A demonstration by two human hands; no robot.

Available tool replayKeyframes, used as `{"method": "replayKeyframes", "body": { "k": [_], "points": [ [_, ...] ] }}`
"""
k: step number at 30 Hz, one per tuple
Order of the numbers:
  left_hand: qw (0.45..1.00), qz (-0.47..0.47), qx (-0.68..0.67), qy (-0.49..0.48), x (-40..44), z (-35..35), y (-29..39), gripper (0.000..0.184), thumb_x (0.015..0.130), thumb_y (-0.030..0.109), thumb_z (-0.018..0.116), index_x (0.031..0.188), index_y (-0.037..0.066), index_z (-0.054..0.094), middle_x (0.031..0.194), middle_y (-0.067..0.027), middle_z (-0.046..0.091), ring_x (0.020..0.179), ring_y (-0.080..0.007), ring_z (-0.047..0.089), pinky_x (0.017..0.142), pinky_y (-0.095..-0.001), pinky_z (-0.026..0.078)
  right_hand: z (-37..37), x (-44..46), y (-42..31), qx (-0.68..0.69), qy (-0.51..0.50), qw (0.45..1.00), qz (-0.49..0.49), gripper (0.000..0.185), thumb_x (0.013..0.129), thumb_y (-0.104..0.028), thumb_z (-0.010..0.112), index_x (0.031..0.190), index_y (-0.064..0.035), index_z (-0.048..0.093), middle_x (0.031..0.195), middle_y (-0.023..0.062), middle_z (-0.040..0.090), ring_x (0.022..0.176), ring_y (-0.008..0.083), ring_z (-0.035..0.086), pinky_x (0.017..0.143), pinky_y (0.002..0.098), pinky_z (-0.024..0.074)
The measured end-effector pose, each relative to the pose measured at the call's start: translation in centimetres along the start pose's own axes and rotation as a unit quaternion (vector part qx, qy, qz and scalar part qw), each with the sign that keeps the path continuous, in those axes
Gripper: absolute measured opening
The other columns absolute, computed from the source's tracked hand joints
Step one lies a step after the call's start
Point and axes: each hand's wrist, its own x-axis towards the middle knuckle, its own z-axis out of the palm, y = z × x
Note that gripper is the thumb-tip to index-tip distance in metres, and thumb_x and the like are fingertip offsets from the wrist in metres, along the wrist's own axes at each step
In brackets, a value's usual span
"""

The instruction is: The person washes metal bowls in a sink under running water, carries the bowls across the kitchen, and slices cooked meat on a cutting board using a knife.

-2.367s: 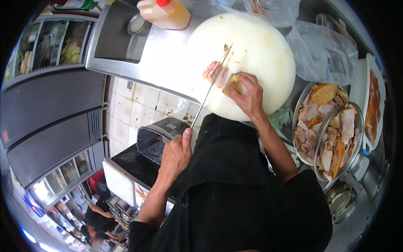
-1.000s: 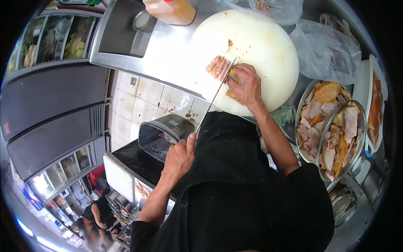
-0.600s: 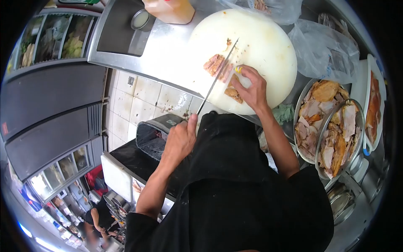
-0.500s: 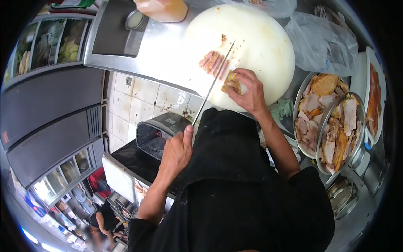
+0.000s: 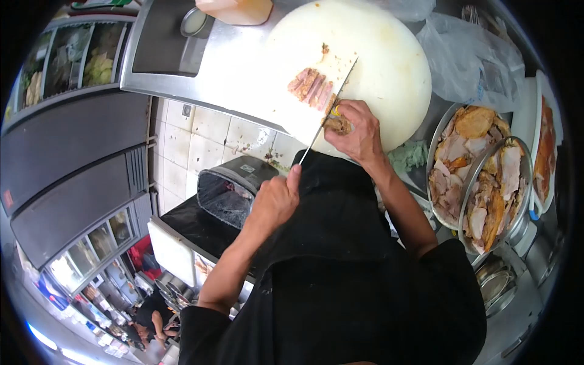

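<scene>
My left hand [image 5: 277, 198] is closed around the handle of a long knife [image 5: 328, 109], thumb stretched along it. The blade runs up and right across a round white cutting board [image 5: 389, 55]. Fingers bent, my right hand [image 5: 362, 131] grips a browned piece of roast meat [image 5: 339, 125] close against the blade. Part of that piece is hidden under the fingers. Across the knife lie several cut meat slices [image 5: 310, 87], side by side, pink with a brown crust. Small dark crumbs [image 5: 325, 48] are scattered above them.
Two metal bowls of cut meat [image 5: 465, 228] stand at the right, beside a long white tray [image 5: 540, 194] with browned meat. A plastic bag [image 5: 468, 61] lies behind the board. A lined black bin [image 5: 225, 198] is below the counter's edge. An orange-tinted container [image 5: 237, 11] sits at the back.
My left hand and the knife have moved right and slightly up, bringing the blade against the meat piece. Another slice now lies with the others left of the blade. My right hand has barely moved.
</scene>
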Motion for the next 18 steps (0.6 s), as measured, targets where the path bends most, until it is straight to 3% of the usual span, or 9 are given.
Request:
{"method": "replayKeyframes", "body": {
  "k": [2, 4, 7, 10, 14, 18],
  "points": [
    [0.999, -0.021, -0.029, 0.015, -0.3, -1.5, 1.0, 0.069, 0.104, 0.05, 0.034, 0.083, -0.007, 0.066, 0.088, -0.0374, 0.062, 0.094, -0.0553, 0.059, 0.084, -0.058, 0.046, 0.3, 0.0, 0.0, -0.005, -0.003, 0.999, -0.035, 0.033, 0.062, -0.01, 0.075, 0.089, 0.0028, 0.063, 0.098, 0.0164, 0.064, 0.092, 0.0355, 0.06, 0.082, 0.042, 0.052],
    [0.997, -0.049, -0.049, 0.02, -1.5, -3.0, 1.2, 0.071, 0.104, 0.051, 0.033, 0.083, -0.008, 0.066, 0.089, -0.0375, 0.062, 0.096, -0.0551, 0.058, 0.085, -0.0573, 0.045, 0.4, -0.3, 0.2, -0.033, -0.029, 0.999, -0.006, 0.036, 0.063, -0.009, 0.076, 0.096, 0.0035, 0.065, 0.103, 0.0173, 0.064, 0.099, 0.0343, 0.06, 0.085, 0.04, 0.0523],
    [0.995, -0.076, -0.066, 0.016, -3.1, -3.8, 0.3, 0.074, 0.103, 0.054, 0.032, 0.083, -0.009, 0.065, 0.09, -0.0378, 0.062, 0.098, -0.0549, 0.058, 0.086, -0.0555, 0.045, 0.7, -0.5, 0.0, -0.066, 0.057, 0.996, -0.025, 0.034, 0.062, -0.008, 0.072, 0.093, 0.0017, 0.061, 0.097, 0.0165, 0.061, 0.091, 0.0357, 0.058, 0.081, 0.0429, 0.0505],
    [0.996, -0.084, -0.041, 0.001, -3.3, -3.1, -1.3, 0.073, 0.103, 0.054, 0.033, 0.084, -0.009, 0.065, 0.088, -0.0378, 0.062, 0.096, -0.055, 0.058, 0.085, -0.0558, 0.045, -0.2, -0.4, 0.2, -0.083, 0.065, 0.994, 0.004, 0.035, 0.062, -0.008, 0.071, 0.094, 0.0015, 0.061, 0.096, 0.0154, 0.06, 0.091, 0.0351, 0.057, 0.082, 0.0435, 0.0493],
    [0.995, -0.083, -0.044, 0.026, -4.1, -2.9, -2.1, 0.07, 0.104, 0.052, 0.035, 0.085, -0.008, 0.064, 0.086, -0.0383, 0.061, 0.096, -0.0551, 0.058, 0.084, -0.0561, 0.045, -0.2, 0.5, 0.2, -0.091, 0.035, 0.992, -0.083, 0.031, 0.067, -0.013, 0.076, 0.094, -0.0018, 0.067, 0.106, 0.0114, 0.065, 0.102, 0.0311, 0.058, 0.087, 0.0439, 0.0457],
    [0.996, -0.076, -0.019, 0.03, -5.7, -2.6, -1.6, 0.066, 0.104, 0.049, 0.036, 0.085, -0.008, 0.064, 0.082, -0.0376, 0.061, 0.089, -0.0553, 0.06, 0.079, -0.0578, 0.046, 1.1, 0.9, 1.1, -0.092, 0.017, 0.993, -0.069, 0.024, 0.07, -0.016, 0.078, 0.09, -0.005, 0.07, 0.104, 0.0072, 0.068, 0.105, 0.0287, 0.058, 0.087, 0.0426, 0.0448]
  ]
}}
